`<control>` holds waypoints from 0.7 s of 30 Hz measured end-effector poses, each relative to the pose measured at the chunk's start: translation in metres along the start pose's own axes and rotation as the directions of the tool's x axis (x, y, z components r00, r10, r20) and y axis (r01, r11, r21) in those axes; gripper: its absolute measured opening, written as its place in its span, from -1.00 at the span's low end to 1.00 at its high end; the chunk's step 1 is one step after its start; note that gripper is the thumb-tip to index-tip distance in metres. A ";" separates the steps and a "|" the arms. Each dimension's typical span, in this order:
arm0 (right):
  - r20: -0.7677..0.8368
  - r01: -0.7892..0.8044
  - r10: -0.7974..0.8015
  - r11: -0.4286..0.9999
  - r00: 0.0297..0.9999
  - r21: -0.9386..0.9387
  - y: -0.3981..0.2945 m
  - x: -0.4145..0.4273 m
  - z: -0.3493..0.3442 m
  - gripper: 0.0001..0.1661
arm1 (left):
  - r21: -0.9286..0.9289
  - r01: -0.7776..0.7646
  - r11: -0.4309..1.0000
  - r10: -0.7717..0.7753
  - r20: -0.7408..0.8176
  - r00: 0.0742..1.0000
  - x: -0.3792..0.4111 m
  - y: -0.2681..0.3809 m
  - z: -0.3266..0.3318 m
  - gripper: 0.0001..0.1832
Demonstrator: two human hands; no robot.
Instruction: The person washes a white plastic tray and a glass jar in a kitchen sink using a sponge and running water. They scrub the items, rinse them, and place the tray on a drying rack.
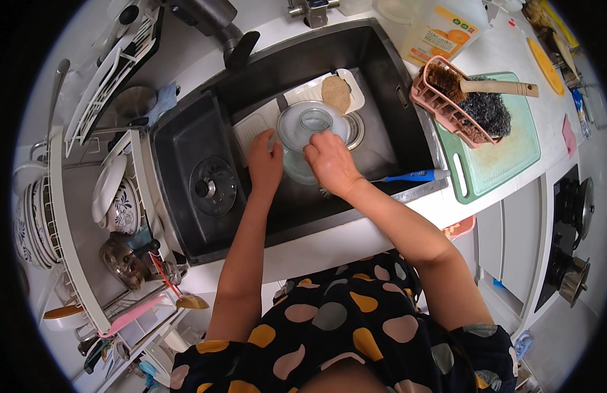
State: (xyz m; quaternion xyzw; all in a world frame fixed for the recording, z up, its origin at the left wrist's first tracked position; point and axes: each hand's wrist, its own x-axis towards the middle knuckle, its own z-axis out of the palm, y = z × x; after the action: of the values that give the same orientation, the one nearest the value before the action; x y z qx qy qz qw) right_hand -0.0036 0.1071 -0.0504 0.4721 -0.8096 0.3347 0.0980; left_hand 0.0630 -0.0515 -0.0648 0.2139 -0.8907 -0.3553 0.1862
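Note:
In the dark sink point(382, 54) lies a round translucent dish or lid point(293, 123) with a smaller clear ring point(317, 120) on it. My right hand point(330, 164) is at its near edge with fingers bunched; what they grip is hidden. My left hand point(265, 164) hovers just left, thumb apart from the fingers, holding nothing visible. Below, between the hands, is a clear glass bowl point(297, 166), partly covered. A white ribbed tray point(357, 96) bears a round tan scrubber point(336, 93). A metal-rimmed vessel point(355, 130) shows under the dish's right side.
A blue-handled brush point(414, 176) lies across the sink's front right rim. A drain strainer point(213, 186) is in the left basin. Right of the sink are a pink caddy point(460, 120) with brush and scourer, a green cutting board point(519, 152) and a jug point(446, 34). A dish rack point(80, 245) stands left.

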 end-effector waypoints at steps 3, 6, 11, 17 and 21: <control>-0.052 0.006 -0.008 0.999 0.999 -0.040 0.005 0.010 -0.004 -0.89 | 0.024 0.049 0.998 -0.050 0.048 0.998 -0.006 -0.012 0.018 -0.69; -0.069 -0.023 0.016 0.994 0.997 -0.105 0.007 0.014 0.003 -0.82 | 0.051 0.039 0.998 -0.041 0.024 0.999 -0.006 -0.007 0.024 -0.70; -0.029 -0.060 0.059 0.997 0.998 -0.052 0.022 0.020 0.014 -0.71 | 0.036 0.126 0.991 -0.126 0.022 0.992 0.026 -0.019 0.028 -0.74; -0.015 -0.004 0.006 0.995 1.000 0.098 0.039 0.021 0.007 -0.73 | -0.605 0.607 0.515 -0.387 0.468 0.795 0.091 -0.034 0.027 -0.72; -0.011 0.011 -0.009 0.981 1.000 0.191 0.040 0.025 -0.012 -0.70 | -0.583 0.722 0.373 -0.029 0.770 0.637 0.125 -0.046 0.036 -0.62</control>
State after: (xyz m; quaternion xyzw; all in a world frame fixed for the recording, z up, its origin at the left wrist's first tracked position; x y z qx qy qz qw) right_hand -0.0521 0.1105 -0.0474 0.4818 -0.7707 0.4128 0.0579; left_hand -0.0474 -0.1261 -0.0998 0.1672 -0.5036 -0.8344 -0.1488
